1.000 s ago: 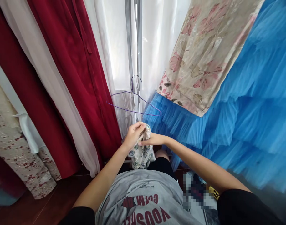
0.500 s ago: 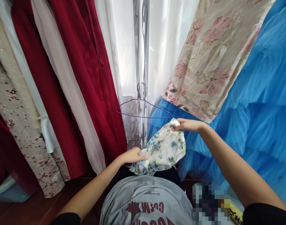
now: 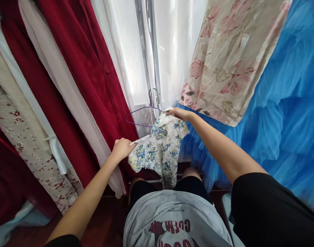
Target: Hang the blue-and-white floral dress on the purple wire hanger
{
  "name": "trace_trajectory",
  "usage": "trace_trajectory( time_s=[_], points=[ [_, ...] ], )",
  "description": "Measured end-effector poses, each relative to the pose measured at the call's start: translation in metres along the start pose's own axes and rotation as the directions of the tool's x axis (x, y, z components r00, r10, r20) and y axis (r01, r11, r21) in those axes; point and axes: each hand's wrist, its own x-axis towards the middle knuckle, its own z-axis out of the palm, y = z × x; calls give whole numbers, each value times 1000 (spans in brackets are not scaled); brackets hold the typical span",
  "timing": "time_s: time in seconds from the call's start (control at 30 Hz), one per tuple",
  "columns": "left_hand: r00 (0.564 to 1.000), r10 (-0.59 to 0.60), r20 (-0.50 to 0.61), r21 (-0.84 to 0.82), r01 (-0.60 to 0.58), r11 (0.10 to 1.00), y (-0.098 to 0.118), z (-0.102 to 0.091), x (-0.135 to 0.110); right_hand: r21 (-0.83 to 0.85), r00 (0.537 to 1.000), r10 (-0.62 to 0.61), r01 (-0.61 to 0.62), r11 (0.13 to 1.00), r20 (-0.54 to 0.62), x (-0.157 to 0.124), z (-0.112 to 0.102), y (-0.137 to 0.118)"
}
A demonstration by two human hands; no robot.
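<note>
I hold a small white garment with blue and yellow flowers (image 3: pixel 160 147) spread between both hands in front of me. My left hand (image 3: pixel 122 149) is closed on its lower left edge. My right hand (image 3: pixel 181 114) is closed on its upper corner, raised close to a purple wire hanger (image 3: pixel 138 116). The hanger dangles from a metal rack pole (image 3: pixel 150 65) and is partly hidden behind the garment.
Hanging clothes surround me: dark red dresses (image 3: pixel 95 79), a pale sheer strip (image 3: pixel 56 79), a cream speckled gown (image 3: pixel 20 137), a white curtain (image 3: pixel 177 44), a beige floral robe (image 3: pixel 224 58) and a blue tulle skirt (image 3: pixel 283 113). Dark wooden floor (image 3: pixel 100 219) lies below.
The garment went from bunched between both hands to spread out. My right hand rose up to the hanger, and my left hand moved out to the left, holding the cloth's edge.
</note>
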Motion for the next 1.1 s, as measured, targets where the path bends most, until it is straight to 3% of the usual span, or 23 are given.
trace_trajectory(
  time_s=[0.13,0.27,0.4,0.5,0.6,0.7,0.8,0.9,0.97,1.1],
  points=[
    [990,-127,69,-23,129,991,-53,0,20,-39,992,-74,78,996,101,0,-4,-1],
    [982,-186,16,-66,187,980,-66,3,71,-132,993,-42,56,990,107,3,-17,-4],
    [965,-228,-129,-128,212,969,-54,-3,117,-202,998,-26,39,979,65,3,-25,-12],
    [935,-211,-284,-155,173,973,-37,-14,133,-215,998,-2,16,976,64,-1,-27,-17],
    [927,-53,-372,-228,-36,973,-22,-23,139,-171,996,38,-22,985,86,-5,-26,-15],
    [919,99,-381,-447,-278,850,-13,-27,146,-114,990,97,-86,990,99,-12,-26,-7],
    [923,34,-383,-600,-277,751,-13,-27,152,-51,985,124,-119,992,119,-21,-33,5],
    [897,-47,-440,-662,-288,692,-13,-28,153,10,989,86,-88,996,122,-30,-45,19],
    [889,-22,-457,-638,-311,704,-8,-29,149,-20,997,39,-38,999,63,-34,-52,27],
    [875,150,-461,-485,-390,783,14,-34,145,-128,994,-93,85,988,-58,-39,-55,33]
  ],
)
